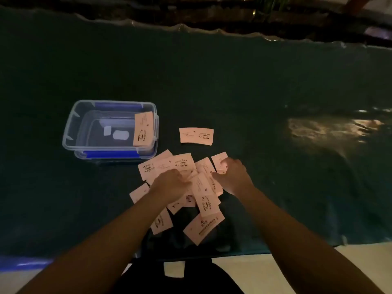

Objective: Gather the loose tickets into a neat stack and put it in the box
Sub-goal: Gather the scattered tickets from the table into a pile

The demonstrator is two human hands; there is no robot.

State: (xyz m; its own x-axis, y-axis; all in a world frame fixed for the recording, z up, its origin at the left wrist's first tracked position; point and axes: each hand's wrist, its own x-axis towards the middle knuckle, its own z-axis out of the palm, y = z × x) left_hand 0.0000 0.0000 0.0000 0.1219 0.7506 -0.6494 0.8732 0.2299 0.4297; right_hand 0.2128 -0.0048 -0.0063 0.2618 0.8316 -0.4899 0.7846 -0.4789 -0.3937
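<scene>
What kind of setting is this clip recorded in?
Probably a dimly lit indoor table: a dark wrinkled cloth covers it, with coffee-printed tickets and a clear plastic box on top. Beyond that, too dark to tell.

A dark teal cloth (254, 85) covers the bench (275, 254), wrinkled along its far edge at the top of the frame. Left of centre a clear plastic box (71, 132) with blue clips sits on it. One ticket (196, 135) lies alone just right of the box, and a loose heap of tickets (182, 187) spreads across lower centre.
</scene>
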